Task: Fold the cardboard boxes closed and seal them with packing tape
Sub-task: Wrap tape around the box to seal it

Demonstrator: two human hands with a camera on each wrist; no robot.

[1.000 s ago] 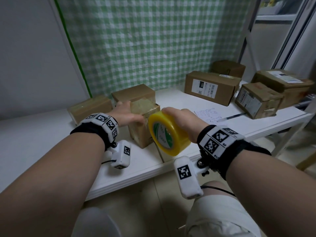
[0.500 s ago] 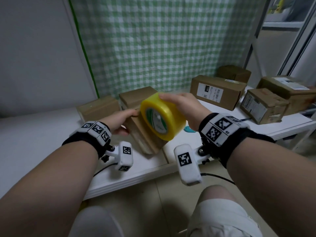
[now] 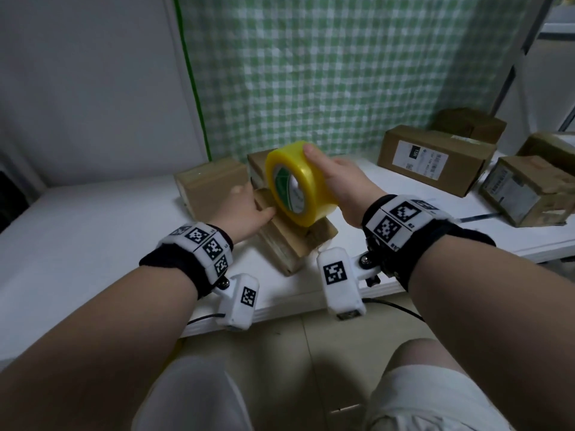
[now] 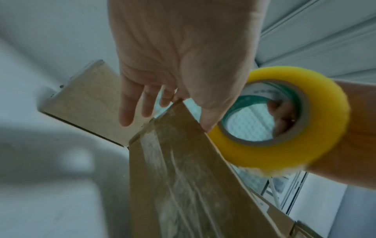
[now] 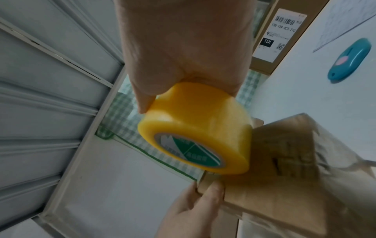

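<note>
A small brown cardboard box [image 3: 295, 247], wrapped in clear tape, lies tilted near the front edge of the white table [image 3: 93, 244]. My left hand [image 3: 252, 209] holds its left edge, thumb on the near face [image 5: 211, 191] and fingers behind. My right hand [image 3: 314, 163] grips a yellow roll of packing tape [image 3: 298, 185] and holds it against the top of the box. In the left wrist view the roll [image 4: 284, 119] sits right beside my thumb at the box [image 4: 183, 185] corner. The right wrist view shows the roll [image 5: 195, 128] touching the box [image 5: 284, 161].
Two closed brown boxes [image 3: 211, 188] [image 3: 258, 160] stand just behind the small one. Several more boxes, one labelled [image 3: 435, 163], fill the table's right side. A blue cutter [image 5: 349, 61] and a sheet of paper lie on the table to the right. A green checked curtain hangs behind.
My right hand has carried the tape roll from the box's front face up and over its top. The box has tipped from upright to tilted under my left hand.
</note>
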